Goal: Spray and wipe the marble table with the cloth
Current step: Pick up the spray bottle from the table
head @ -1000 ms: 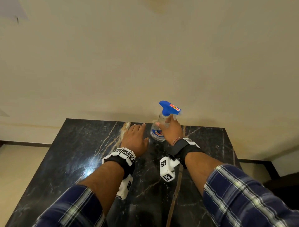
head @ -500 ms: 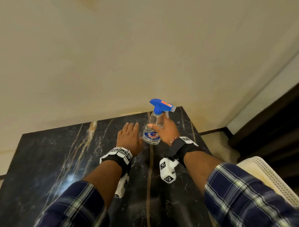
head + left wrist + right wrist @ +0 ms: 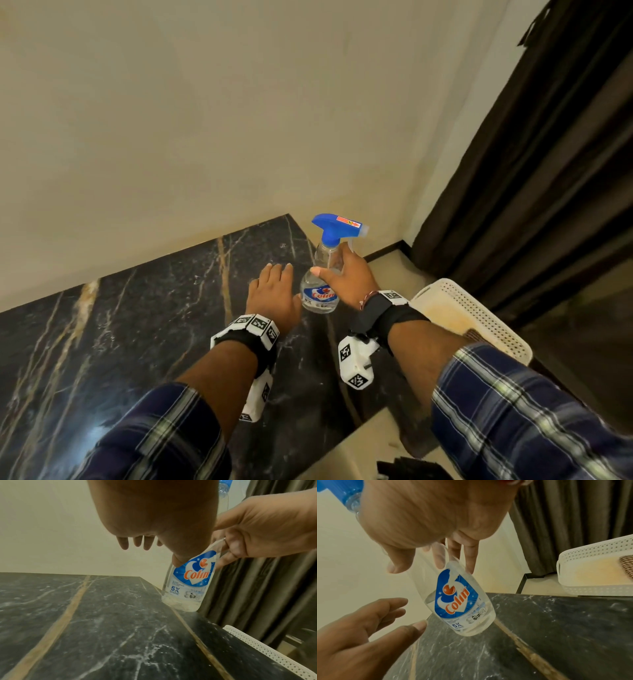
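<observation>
Fingers [image 3: 470,559] of our right hand [image 3: 346,274] wrap the spray bottle [image 3: 322,274], held tilted just above the table [image 3: 137,325] near its right edge. Our left hand [image 3: 274,294] hovers beside it, fingers loosely spread, holding nothing.

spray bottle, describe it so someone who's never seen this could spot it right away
On the black marble table, look near the far right edge. The spray bottle is gripped there by the right hand: clear plastic, blue trigger head, blue label reading Colin.
</observation>
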